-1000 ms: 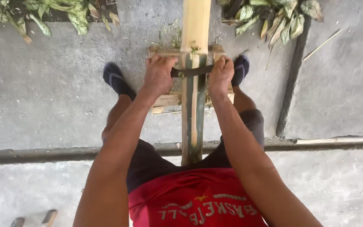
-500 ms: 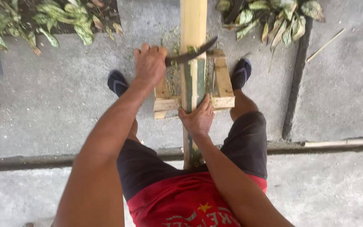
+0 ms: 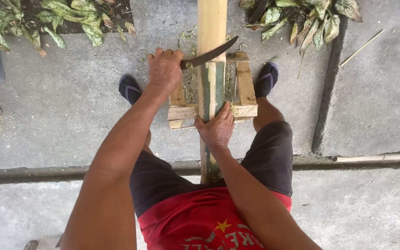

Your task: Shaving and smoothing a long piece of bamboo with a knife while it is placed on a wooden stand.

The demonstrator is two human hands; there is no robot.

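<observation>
While the bamboo pole (image 3: 211,37) runs lengthwise away from the person across the wooden stand (image 3: 245,88), the left hand (image 3: 165,69) fists a curved knife (image 3: 209,54), blade tip pointing right over the pole; the right hand (image 3: 216,129), fingers together, presses it (its near end hidden between the legs).

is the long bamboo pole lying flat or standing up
Lying flat: the long bamboo pole rests across the small wooden frame, pinned by the right hand.

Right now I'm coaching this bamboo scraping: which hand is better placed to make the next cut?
Left. The left hand grips the curved knife, its blade across the bamboo pole. The right hand is pressing the pole down.
</observation>
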